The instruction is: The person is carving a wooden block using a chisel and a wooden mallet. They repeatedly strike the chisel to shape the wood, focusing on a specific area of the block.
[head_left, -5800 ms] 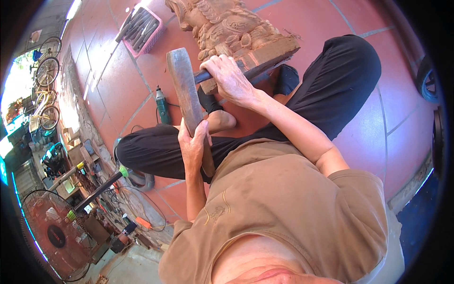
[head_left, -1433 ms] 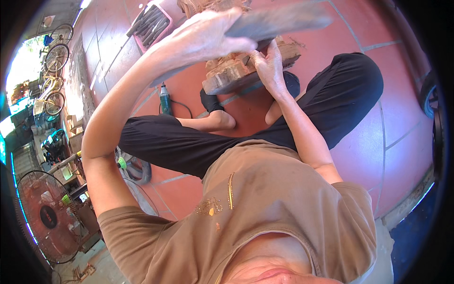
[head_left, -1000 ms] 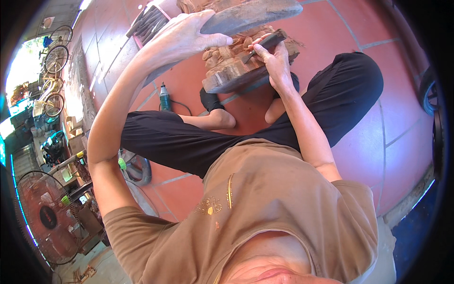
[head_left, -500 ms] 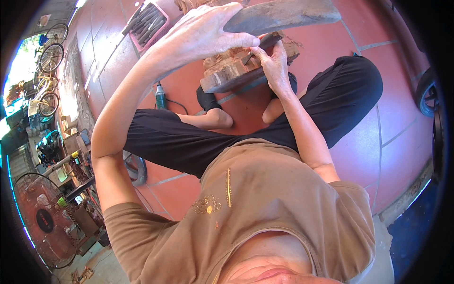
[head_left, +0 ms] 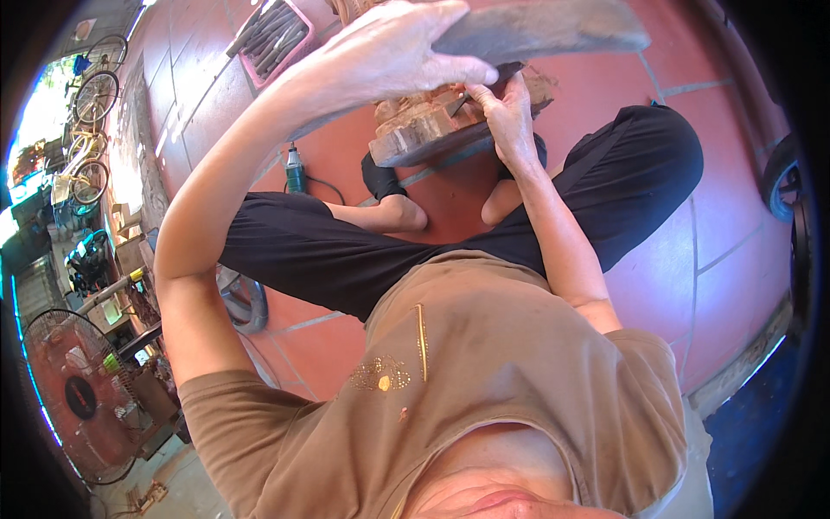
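Note:
At the top, my left hand is closed on a long, flat wooden mallet, whose broad end reaches out to the right. Below its thumb, my right hand grips a dark, thick-handled tool that looks like a chisel. The tool's thin tip meets or sits close to a carved wood block, rough and stepped on top, with a dark underside. That block lies in front of my crossed legs. My left hand and the mallet cover its far part.
A pink basket holding several dark chisels stands at the upper left. A green power tool with a cord rests on the red tiles by my left knee. Farther left are a standing fan and bicycles; a wheel is at right.
My left hand and the mallet have shifted a little to the right, and the left elbow has swung slightly outward. The right hand stays almost in place with the chisel.

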`<state>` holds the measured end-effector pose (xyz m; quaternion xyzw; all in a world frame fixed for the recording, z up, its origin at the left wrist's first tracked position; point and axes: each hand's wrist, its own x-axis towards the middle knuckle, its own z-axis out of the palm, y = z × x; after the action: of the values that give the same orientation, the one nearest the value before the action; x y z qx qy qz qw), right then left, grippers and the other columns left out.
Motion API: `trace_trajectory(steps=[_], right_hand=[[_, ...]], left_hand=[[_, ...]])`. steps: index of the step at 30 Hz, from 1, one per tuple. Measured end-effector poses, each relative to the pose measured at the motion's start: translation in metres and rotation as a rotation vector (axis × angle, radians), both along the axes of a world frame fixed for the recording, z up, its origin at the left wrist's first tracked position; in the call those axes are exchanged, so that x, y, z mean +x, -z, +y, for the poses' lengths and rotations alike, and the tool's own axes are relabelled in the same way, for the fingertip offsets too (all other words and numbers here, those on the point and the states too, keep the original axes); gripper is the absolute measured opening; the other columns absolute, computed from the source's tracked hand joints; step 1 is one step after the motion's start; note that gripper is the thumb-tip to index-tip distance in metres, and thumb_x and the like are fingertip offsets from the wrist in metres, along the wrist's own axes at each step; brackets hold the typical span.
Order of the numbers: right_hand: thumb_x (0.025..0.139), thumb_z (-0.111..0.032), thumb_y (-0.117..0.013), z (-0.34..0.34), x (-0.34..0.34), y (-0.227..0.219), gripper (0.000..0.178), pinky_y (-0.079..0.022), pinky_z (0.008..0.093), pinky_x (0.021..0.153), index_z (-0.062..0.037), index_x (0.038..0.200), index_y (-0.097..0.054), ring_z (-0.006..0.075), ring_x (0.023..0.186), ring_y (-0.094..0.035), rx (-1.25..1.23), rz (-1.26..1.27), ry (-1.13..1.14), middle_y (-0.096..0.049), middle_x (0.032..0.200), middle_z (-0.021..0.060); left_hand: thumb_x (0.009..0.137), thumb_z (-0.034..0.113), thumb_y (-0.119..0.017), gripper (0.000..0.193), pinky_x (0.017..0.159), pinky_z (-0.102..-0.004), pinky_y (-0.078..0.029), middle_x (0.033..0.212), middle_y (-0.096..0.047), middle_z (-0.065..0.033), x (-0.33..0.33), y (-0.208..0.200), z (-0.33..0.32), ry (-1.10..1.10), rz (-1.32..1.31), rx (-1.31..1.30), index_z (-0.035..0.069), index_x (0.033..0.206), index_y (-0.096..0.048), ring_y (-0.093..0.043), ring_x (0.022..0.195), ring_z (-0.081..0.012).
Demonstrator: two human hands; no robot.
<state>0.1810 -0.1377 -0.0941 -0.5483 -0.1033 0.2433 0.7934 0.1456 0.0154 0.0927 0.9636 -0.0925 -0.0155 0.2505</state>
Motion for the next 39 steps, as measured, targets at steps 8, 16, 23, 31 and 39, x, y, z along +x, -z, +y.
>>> trace_trajectory(steps=[8,16,23,31,39], right_hand=[[0.095,-0.004,-0.066,-0.009,-0.001,0.001,0.02,-0.055,0.0284,0.072,-0.0066,0.11,-0.055,0.0139,0.089,-0.068,-0.022,0.137,0.002,-0.066,0.096,0.0037],[0.097,-0.004,-0.064,-0.024,0.01,-0.01,0.021,-0.058,0.0325,0.082,-0.0078,0.115,-0.054,0.0185,0.1,-0.07,-0.022,0.099,-0.08,-0.067,0.103,0.0043],[0.096,-0.001,-0.064,-0.005,0.001,0.002,0.023,-0.055,0.034,0.092,-0.0069,0.116,-0.053,0.0205,0.104,-0.068,0.095,0.024,-0.048,-0.066,0.104,0.0053],[0.092,0.006,-0.064,-0.015,-0.016,-0.009,0.028,-0.052,0.0302,0.09,-0.0053,0.115,-0.051,0.0146,0.095,-0.064,-0.137,-0.198,-0.122,-0.063,0.101,0.0048],[0.092,0.009,-0.061,-0.023,-0.009,-0.016,0.028,-0.052,0.0349,0.095,-0.0053,0.115,-0.052,0.0192,0.1,-0.065,0.08,-0.11,-0.067,-0.064,0.103,0.008]], left_hand=[[0.086,0.049,-0.07,0.065,0.078,-0.0405,-0.051,0.1,-0.069,-0.024,-0.019,0.011,0.025,-0.14,0.264,0.202,-0.003,0.123,-0.06,-0.067,0.088,-0.0294],[0.086,0.049,-0.071,0.065,0.072,-0.0339,-0.049,0.092,-0.066,-0.008,-0.06,0.012,0.074,-0.466,0.316,-0.043,0.002,0.13,-0.061,-0.063,0.082,-0.0179],[0.091,0.042,-0.072,0.041,0.052,-0.0222,-0.045,0.075,-0.059,0.0009,-0.076,0.039,0.093,-0.589,0.297,-0.699,0.007,0.112,-0.065,-0.057,0.061,-0.0061],[0.097,0.04,-0.066,0.042,0.047,-0.0192,-0.041,0.071,-0.057,-0.0011,-0.093,0.033,0.094,-0.717,0.151,-0.975,0.005,0.121,-0.063,-0.051,0.052,-0.0054],[0.096,0.028,-0.066,0.027,0.048,-0.0238,-0.046,0.07,-0.06,-0.0024,-0.09,0.012,0.086,-0.788,0.172,-0.982,0.007,0.111,-0.06,-0.057,0.053,-0.0108]])
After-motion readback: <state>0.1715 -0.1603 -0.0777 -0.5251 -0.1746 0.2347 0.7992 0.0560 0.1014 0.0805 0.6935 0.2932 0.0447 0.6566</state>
